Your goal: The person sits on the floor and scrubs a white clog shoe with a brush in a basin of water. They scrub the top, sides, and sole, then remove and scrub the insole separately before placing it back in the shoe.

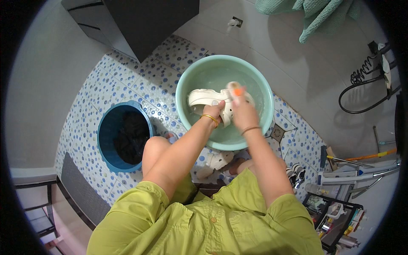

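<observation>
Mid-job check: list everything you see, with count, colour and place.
Basin: 1, pale green, centre, holding water
Clog: 1, white, in the basin
Blurred item: 1, white and orange, over the clog
Second shoe: 1, white, floor below the basin
Bucket: 1, blue, left
Cloth: count unclear, dark, in the bucket
Drain: 1, brownish, right of the basin
Mat: 1, grey, lower left
Cabinet: 1, black and grey, upper left
Towel: at least 1, green, upper right
Coiled hose: 1, black, right wall
Shirt: 1, lime green, lower edge
Left hand: 1, bare, holding the clog
Right hand: 1, bare, gripping the blurred item
</observation>
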Tool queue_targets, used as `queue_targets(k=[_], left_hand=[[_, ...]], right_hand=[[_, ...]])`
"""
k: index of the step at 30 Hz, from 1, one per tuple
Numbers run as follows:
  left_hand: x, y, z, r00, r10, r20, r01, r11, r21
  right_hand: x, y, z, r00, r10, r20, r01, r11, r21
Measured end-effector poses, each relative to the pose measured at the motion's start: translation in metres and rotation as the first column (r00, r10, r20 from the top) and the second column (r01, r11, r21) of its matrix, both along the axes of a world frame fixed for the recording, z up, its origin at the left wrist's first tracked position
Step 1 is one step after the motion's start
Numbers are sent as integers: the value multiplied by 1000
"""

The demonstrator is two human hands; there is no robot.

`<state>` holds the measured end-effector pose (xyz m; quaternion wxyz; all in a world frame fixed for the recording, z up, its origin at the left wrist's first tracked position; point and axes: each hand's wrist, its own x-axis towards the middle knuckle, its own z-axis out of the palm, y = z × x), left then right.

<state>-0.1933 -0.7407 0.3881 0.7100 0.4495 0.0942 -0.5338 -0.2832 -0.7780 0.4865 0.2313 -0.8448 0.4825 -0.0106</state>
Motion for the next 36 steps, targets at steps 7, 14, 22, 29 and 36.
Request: queue_targets(k=[7,14,22,29,36], left_hand=[[1,3,3,1000,-20,16,19,994,104],[-6,-9,-29,944,149,296,-179,981,77],[-6,-4,16,800,168,577,-363,900,241],[1,-8,-15,738,77,670,-283,937,204],[2,-4,-4,772,67,632,-203,968,145]], right_hand=[[-12,-28,8,994,-107,-11,107,994,15],[-33,-38,8,990,-142,24,144,986,-79],[-72,-38,21,973,225,53,-219,970,-100],[-45,-70,5,887,460,-26,-460,881,-108],[16,-74,-20,844,536,-25,-530,826,-190]])
